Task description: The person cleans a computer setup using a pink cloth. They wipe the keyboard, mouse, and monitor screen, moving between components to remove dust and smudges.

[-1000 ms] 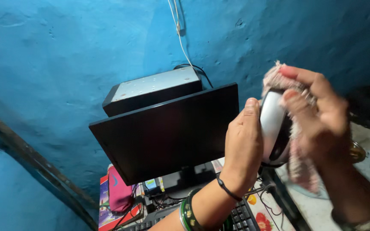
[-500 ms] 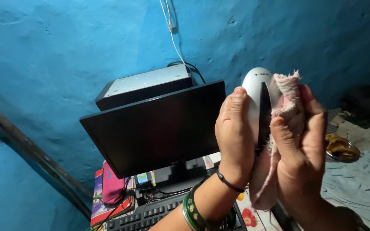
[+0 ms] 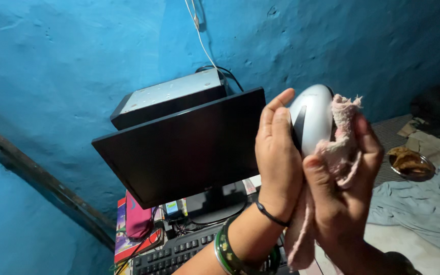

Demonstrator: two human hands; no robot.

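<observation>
My left hand (image 3: 278, 160) grips a silver and black computer mouse (image 3: 311, 117), held up in front of me with its rounded top pointing upward. My right hand (image 3: 342, 188) holds a frayed pink cloth (image 3: 339, 145) pressed against the mouse's right side. The cloth's loose end hangs down between my wrists. Green bangles and a black thread circle my left wrist.
A black monitor (image 3: 179, 147) stands behind my hands, with a computer case (image 3: 171, 97) behind it against the blue wall (image 3: 67, 66). A black keyboard (image 3: 174, 252) lies below. A pink pouch (image 3: 138, 216) sits at the left. A metal plate (image 3: 408, 165) and grey fabric (image 3: 423, 209) lie right.
The mouse has turned so more of its silver top faces me. My right hand with the cloth slid down its right side. My left fingers straightened along the mouse.
</observation>
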